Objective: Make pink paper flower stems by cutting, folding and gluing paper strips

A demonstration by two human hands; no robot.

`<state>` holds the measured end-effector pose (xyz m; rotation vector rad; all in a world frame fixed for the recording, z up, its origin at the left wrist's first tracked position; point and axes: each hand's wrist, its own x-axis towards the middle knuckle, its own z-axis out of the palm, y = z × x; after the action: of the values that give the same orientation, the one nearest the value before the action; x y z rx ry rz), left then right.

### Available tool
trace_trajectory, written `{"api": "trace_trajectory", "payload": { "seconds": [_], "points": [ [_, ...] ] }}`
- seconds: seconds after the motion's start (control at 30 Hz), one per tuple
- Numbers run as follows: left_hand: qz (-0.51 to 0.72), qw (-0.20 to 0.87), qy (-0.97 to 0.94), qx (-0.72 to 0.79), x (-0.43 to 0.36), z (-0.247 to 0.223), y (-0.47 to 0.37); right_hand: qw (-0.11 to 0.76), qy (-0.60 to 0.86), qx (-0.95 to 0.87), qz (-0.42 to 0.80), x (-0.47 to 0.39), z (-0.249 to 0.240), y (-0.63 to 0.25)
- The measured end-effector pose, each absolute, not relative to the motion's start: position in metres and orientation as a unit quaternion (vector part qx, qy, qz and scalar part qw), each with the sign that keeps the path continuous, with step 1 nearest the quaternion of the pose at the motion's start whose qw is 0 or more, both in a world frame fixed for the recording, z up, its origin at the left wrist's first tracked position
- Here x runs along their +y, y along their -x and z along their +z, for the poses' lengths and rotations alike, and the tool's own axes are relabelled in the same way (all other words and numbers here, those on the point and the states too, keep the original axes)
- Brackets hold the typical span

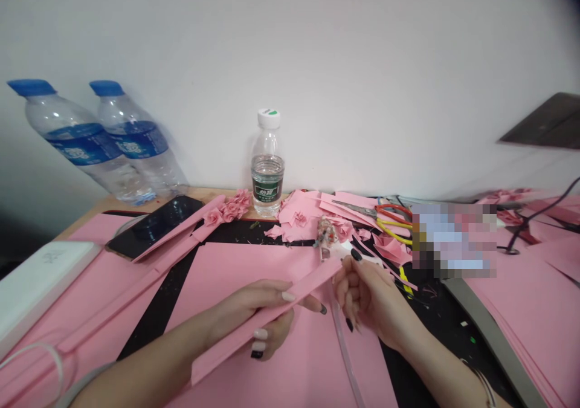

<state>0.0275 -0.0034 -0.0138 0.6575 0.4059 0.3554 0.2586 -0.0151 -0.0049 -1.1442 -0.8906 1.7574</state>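
A long folded strip of pink paper (pixel 267 318) slants across the middle of the view. My left hand (pixel 265 308) is closed around its middle, with fingers above and below it. At the strip's upper right end, my right hand (pixel 369 293) pinches the tip between thumb and finger, its other fingers curled. Beneath both hands lies a large pink paper sheet (pixel 226 275). Just beyond the right hand is a white object (pixel 342 251), partly hidden, with a crusted, speckled lump by it. A pale cord (pixel 345 353) runs down across the sheet.
Scissors (pixel 392 217) with red and yellow handles lie among pink paper scraps (pixel 301 211). A small water bottle (pixel 267 172) stands by the wall; two large bottles (pixel 140 139) lean left. A phone (pixel 156 226), paper flowers (pixel 229 208) and a white box-like device (pixel 49 287) lie left.
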Motion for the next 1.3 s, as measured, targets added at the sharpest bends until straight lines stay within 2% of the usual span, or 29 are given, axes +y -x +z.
{"api": "trace_trajectory", "payload": {
  "seconds": [0.4, 1.3],
  "points": [
    [0.092, 0.922, -0.335, 0.171, -0.0016, -0.0118, -0.0222, 0.341, 0.497, -0.352, 0.716, -0.018, -0.0039, -0.2557],
    [0.091, 0.928, -0.322, 0.166, 0.0007, -0.0173, -0.0235, 0.336, 0.49, -0.462, 0.659, -0.0179, 0.0005, -0.2562]
  ]
}}
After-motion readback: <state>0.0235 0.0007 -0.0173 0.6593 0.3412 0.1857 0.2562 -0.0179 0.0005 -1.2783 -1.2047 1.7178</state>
